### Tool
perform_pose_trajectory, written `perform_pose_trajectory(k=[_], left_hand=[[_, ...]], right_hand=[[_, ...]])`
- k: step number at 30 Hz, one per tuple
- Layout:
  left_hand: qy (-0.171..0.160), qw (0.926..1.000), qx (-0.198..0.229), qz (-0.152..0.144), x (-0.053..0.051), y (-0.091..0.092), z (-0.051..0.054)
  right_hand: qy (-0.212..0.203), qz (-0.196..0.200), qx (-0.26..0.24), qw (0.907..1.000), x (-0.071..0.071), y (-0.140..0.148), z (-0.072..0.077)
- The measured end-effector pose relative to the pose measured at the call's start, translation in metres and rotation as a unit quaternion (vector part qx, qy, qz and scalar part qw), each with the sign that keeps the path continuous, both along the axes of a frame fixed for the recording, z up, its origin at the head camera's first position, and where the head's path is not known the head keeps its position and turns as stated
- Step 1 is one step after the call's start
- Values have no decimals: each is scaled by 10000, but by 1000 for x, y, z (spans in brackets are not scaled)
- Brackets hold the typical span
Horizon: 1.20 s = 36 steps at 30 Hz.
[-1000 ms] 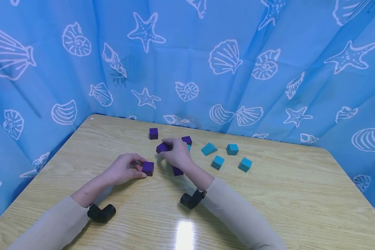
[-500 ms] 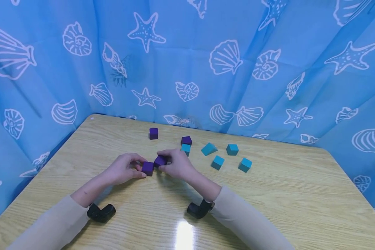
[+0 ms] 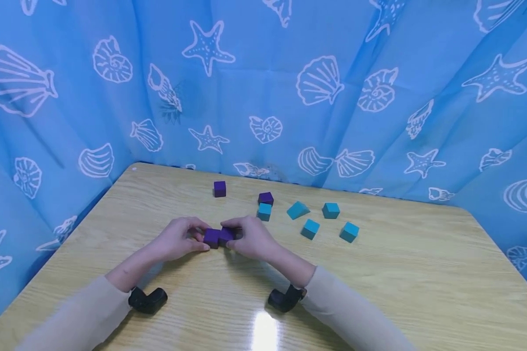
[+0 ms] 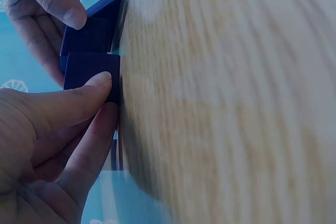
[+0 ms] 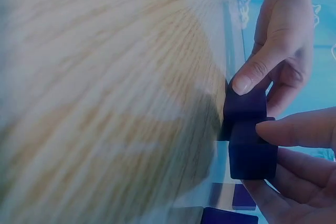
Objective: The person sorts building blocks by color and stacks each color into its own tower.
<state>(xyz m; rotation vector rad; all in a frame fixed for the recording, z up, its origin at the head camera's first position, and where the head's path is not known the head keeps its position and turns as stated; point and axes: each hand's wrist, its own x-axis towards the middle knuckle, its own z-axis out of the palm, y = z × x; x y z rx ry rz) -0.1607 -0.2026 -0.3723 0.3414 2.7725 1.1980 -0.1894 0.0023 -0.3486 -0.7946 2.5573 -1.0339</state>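
Note:
My left hand (image 3: 180, 240) pinches a purple cube (image 3: 211, 238) low over the tabletop, thumb on its near face in the left wrist view. My right hand (image 3: 252, 239) holds a second purple block (image 5: 252, 158) between thumb and fingers. In the head view the two blocks meet side by side, the right one partly covered by the fingers. Seen from the left wrist, the right block (image 4: 89, 32) sits at a slight angle to the left cube (image 4: 86, 66).
Behind the hands stand a purple cube (image 3: 219, 189) and another purple block (image 3: 266, 198) with a teal cube (image 3: 264, 212) before it. Further right lie a teal wedge (image 3: 298, 210) and teal cubes (image 3: 331, 210). A blue shell-print curtain (image 3: 263, 87) hangs beyond the wooden table (image 3: 399, 282).
My right hand has brought its purple block nearer and left until it meets the left hand's cube. The left hand stays in place. The head view has shifted slightly.

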Motion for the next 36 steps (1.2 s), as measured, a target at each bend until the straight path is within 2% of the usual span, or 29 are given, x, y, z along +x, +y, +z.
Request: perform_pose_trajectory(k=[6,15,27,36], left_hand=[[45,10000,-5,19,-3,5,1],[108,9999,49,-65,0,5,5],[96,9999,20,-42,2,1,1],[147,9999,-13,-59,2,1,2]], right_hand=[[3,88,105,9999,-2,2,-1],[19,44,80,10000,0,1,-5],[-10,128,86,9999,0,-1,-11],[86,160,56,9998,-1,-1,-11]])
